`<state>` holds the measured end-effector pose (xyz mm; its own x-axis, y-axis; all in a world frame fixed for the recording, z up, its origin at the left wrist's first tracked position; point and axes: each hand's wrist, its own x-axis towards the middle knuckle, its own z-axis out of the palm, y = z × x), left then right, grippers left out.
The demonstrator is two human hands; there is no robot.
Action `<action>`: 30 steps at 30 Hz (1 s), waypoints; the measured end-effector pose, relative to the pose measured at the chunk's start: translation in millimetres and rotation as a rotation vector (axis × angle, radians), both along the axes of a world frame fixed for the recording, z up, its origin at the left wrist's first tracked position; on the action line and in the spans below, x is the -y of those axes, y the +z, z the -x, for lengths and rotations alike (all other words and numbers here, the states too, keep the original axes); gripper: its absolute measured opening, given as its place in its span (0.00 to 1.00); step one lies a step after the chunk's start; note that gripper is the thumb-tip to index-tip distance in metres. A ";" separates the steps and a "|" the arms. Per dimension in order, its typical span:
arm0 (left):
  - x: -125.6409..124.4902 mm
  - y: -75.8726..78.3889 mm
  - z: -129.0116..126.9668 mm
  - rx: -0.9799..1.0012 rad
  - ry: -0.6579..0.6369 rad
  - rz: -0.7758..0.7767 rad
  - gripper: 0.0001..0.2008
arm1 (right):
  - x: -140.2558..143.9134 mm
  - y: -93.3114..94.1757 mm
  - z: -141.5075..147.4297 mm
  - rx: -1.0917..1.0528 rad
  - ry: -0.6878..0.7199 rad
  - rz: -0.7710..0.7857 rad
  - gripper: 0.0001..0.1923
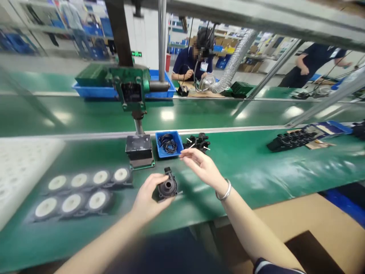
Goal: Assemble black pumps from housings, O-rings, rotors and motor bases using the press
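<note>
While gripping a black pump housing (167,187), left hand (148,198) closing round it, right hand (201,165) hovering open, empty, nearing the blue bin (169,144).

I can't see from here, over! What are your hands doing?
Left hand holds black pump part. Right hand open, beside blue bin. Nothing between them.
</note>
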<state>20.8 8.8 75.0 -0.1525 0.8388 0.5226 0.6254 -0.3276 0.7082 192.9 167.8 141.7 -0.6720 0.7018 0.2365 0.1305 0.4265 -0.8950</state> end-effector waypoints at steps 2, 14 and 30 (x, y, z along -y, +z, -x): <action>-9.4 -16.9 -7.6 0.047 -0.042 0.075 0.25 | 18.1 -19.9 -2.9 0.066 0.069 -0.026 0.21; -13.2 -27.6 5.9 0.140 -0.169 0.103 0.26 | 56.1 -74.9 8.5 0.050 0.136 0.148 0.35; 0.7 -81.0 -25.9 -0.238 -0.023 0.251 0.36 | 78.3 -78.0 -30.7 0.369 -0.295 -0.310 0.42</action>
<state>46.7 8.1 -6.1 -0.0301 0.9474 0.3186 0.7774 -0.1781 0.6033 223.6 89.5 63.7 -0.5352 0.8077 0.2475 0.5648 0.5600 -0.6062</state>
